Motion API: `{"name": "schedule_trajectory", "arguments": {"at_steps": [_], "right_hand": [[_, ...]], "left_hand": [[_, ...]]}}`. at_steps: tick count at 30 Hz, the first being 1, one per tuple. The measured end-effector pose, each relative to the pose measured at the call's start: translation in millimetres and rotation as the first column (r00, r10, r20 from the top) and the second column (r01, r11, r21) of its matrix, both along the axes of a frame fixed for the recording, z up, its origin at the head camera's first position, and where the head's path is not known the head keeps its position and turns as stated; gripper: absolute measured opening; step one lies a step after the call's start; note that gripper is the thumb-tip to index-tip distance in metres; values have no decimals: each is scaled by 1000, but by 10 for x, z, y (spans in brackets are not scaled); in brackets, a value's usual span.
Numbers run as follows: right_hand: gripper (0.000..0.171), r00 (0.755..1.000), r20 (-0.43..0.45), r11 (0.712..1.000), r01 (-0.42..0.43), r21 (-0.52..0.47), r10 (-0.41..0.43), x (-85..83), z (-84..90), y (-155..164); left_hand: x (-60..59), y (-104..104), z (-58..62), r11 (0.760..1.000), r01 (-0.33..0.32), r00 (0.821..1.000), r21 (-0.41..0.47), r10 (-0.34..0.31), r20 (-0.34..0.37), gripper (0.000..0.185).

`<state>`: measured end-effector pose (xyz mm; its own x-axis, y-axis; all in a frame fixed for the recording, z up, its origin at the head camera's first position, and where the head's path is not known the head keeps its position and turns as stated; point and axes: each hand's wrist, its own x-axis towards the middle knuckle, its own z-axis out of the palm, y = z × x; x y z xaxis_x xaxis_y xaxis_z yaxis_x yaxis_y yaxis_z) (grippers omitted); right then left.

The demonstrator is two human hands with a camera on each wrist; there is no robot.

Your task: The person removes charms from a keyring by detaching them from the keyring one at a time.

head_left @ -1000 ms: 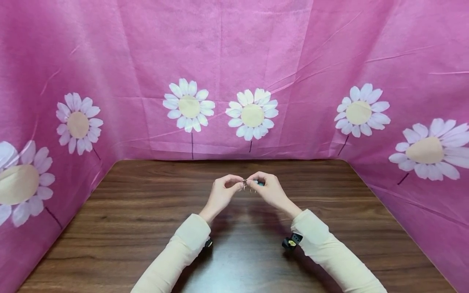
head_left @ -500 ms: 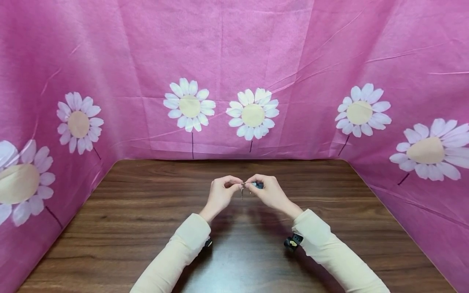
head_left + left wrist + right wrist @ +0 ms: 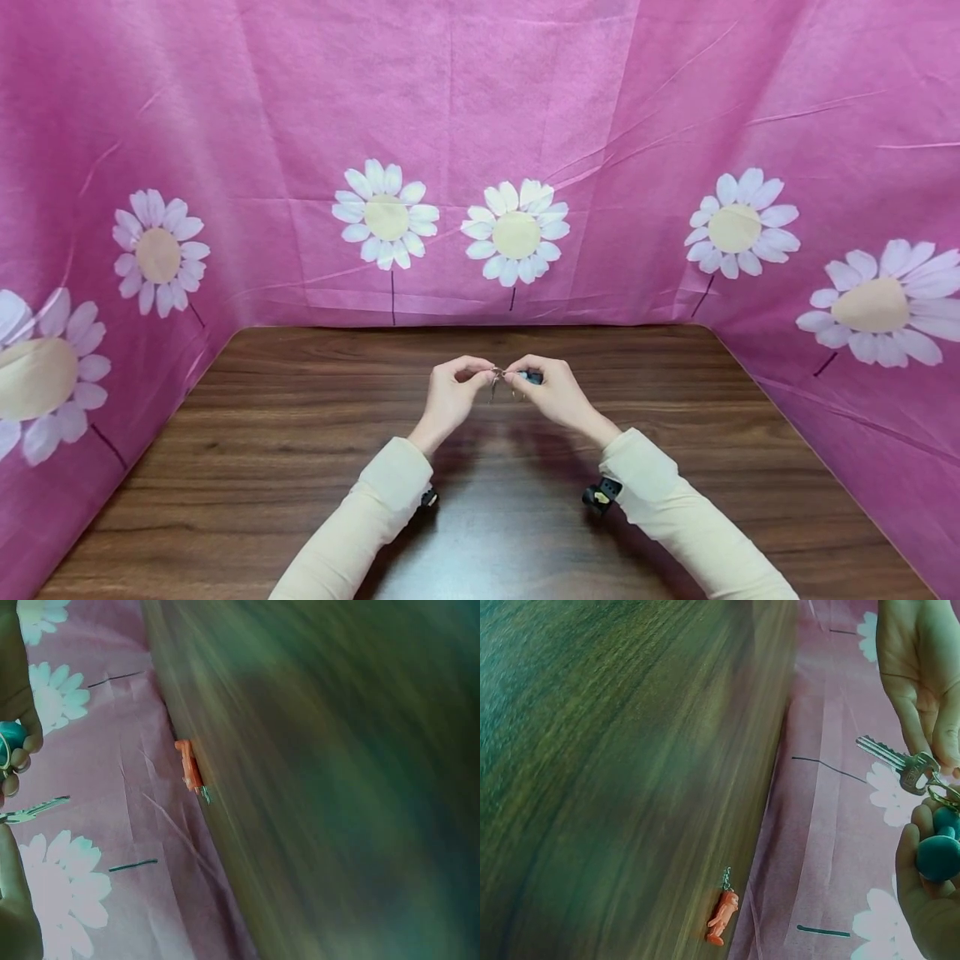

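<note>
Barely shifted, both hands' fingers (image 3: 480,372) seemingly still pinch the key (image 3: 894,760).

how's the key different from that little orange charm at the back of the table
The key is silvery metal, flat and toothed; the orange charm is a small figure shape. The key hangs in the air between the left hand and right hand, which pinch its ring; the orange charm lies untouched at the table's far edge by the pink cloth. Both are small.

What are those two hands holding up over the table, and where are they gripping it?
A key ring with a silver key: the left hand pinches the ring, and the right hand grips its teal fob.
</note>
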<state>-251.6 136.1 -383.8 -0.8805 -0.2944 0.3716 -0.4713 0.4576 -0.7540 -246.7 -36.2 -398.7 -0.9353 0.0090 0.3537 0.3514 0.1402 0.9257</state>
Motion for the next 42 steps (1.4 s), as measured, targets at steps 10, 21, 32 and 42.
{"name": "schedule_trajectory", "arguments": {"at_steps": [10, 21, 32, 42], "right_hand": [[8, 999, -1, 999, 40, -6, -40, -20, -37, 33], [8, 998, 18, 998, 66, -23, -66, 5, 24, -11], [5, 998, -32, 995, 63, 82, -61, -13, -25, -1], [5, 999, -29, 987, -20, 157, 25, -35, -37, 17]], "left_hand": [[85, 54, 138, 995, 42, 998, 91, -46, 44, 16], [221, 9, 293, 993, 103, 994, 55, -106, 42, 23], [214, -34, 282, 989, 147, 986, -20, -144, 86, 20], [6, -76, 70, 951, 112, 993, -288, -95, 74, 12]]}}
